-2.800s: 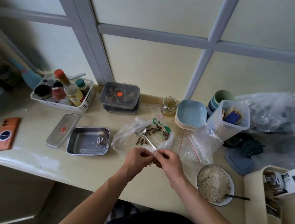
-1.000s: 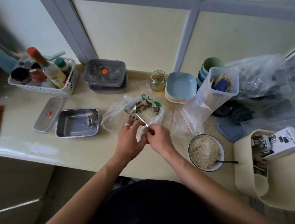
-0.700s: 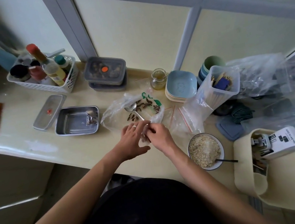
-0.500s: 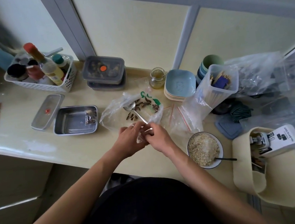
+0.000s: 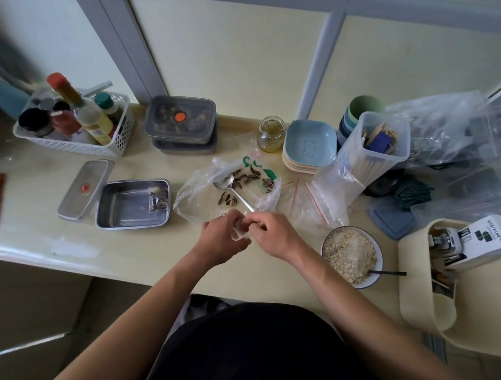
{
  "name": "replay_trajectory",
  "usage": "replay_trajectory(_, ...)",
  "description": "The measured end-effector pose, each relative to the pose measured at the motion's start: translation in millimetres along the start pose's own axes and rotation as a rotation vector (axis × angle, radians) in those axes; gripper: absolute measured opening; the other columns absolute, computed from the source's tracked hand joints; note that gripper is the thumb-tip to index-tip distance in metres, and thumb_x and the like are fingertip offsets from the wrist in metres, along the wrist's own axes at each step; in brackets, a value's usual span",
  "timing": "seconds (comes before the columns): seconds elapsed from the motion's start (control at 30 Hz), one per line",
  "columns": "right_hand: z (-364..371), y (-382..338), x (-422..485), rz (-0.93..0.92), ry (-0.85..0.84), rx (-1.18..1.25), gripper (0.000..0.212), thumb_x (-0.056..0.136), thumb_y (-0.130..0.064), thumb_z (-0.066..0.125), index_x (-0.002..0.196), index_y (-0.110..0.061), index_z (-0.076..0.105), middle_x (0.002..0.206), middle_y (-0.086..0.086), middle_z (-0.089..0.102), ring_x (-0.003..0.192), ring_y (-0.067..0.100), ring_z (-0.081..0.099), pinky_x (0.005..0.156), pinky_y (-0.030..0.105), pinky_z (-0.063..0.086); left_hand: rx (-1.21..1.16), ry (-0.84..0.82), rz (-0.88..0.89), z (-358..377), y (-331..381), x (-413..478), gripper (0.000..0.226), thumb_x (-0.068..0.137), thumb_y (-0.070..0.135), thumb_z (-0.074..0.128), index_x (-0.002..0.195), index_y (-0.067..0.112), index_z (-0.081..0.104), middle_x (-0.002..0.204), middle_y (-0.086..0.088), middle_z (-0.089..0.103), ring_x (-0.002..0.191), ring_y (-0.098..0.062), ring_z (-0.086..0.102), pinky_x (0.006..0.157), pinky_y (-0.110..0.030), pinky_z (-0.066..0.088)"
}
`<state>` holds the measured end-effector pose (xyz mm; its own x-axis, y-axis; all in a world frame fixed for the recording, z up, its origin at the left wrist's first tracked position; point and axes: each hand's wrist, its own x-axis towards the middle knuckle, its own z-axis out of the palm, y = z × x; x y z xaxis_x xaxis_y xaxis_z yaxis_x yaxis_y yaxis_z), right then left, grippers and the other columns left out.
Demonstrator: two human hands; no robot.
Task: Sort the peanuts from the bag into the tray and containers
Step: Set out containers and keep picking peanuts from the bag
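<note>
steel tray (image 5: 125,206) on cream counter (image 5: 143,255), paned window (image 5: 226,50)

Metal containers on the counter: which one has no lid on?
The steel tray just left of the plastic bag; its lid lies beside it. The two stacked containers by the window frame are covered, the top one by an orange-dotted lid.

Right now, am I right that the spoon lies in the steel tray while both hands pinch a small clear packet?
Not quite: the head view shows the spoon lying on the plastic bag beside the steel tray. The left hand and right hand do pinch a small clear packet.
</note>
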<state>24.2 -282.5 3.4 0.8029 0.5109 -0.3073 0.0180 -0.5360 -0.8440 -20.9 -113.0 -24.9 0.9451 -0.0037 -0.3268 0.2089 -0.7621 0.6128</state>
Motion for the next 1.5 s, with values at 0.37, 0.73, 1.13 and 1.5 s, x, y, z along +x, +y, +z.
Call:
replay_trajectory(0.37,3,12,0,0.050,0.229,0.190,0.030,0.107,-0.030,0.050,0.093,-0.023,0.075,0.093,-0.007,0.074,0.071,0.013,0.066,0.069,0.024,0.049,-0.127,0.005,-0.026,-13,-13,2,0.014,0.090,0.028,0.069,0.084,0.018,0.061,0.080,0.001,0.069,0.076,-0.023,0.065,0.073,-0.042,0.055)
replay_trajectory(0.73,33,82,7,0.406,0.104,-0.604,0.040,0.100,-0.019,0.052,0.136,-0.008,0.041,0.121,0.015,0.063,0.111,0.035,0.064,0.088,0.042,0.054,0.101,0.225,-0.067,-39,-40,24,0.015,0.084,0.018,0.070,0.097,0.017,0.074,0.115,-0.006,0.055,0.112,-0.029,0.049,0.097,-0.041,0.044)
replay_trajectory(1.13,18,3,18,0.190,0.523,0.597,0.027,0.093,-0.013,0.074,0.118,-0.022,0.066,0.093,0.004,0.075,0.075,0.016,0.069,0.074,0.029,0.059,0.227,-0.099,-0.111,-90,-72,73,0.034,0.094,0.026,0.060,0.127,0.024,0.069,0.153,-0.001,0.048,0.140,-0.026,0.040,0.112,-0.044,0.037)
replay_trajectory(1.5,31,-40,45,0.168,0.877,0.174,0.022,0.110,-0.026,0.047,0.103,-0.015,0.065,0.071,-0.002,0.070,0.062,0.004,0.067,0.059,0.011,0.049,-0.026,0.182,0.020,-113,-54,98,0.024,0.092,0.017,0.056,0.108,0.011,0.074,0.103,-0.010,0.070,0.090,-0.026,0.063,0.079,-0.033,0.047)
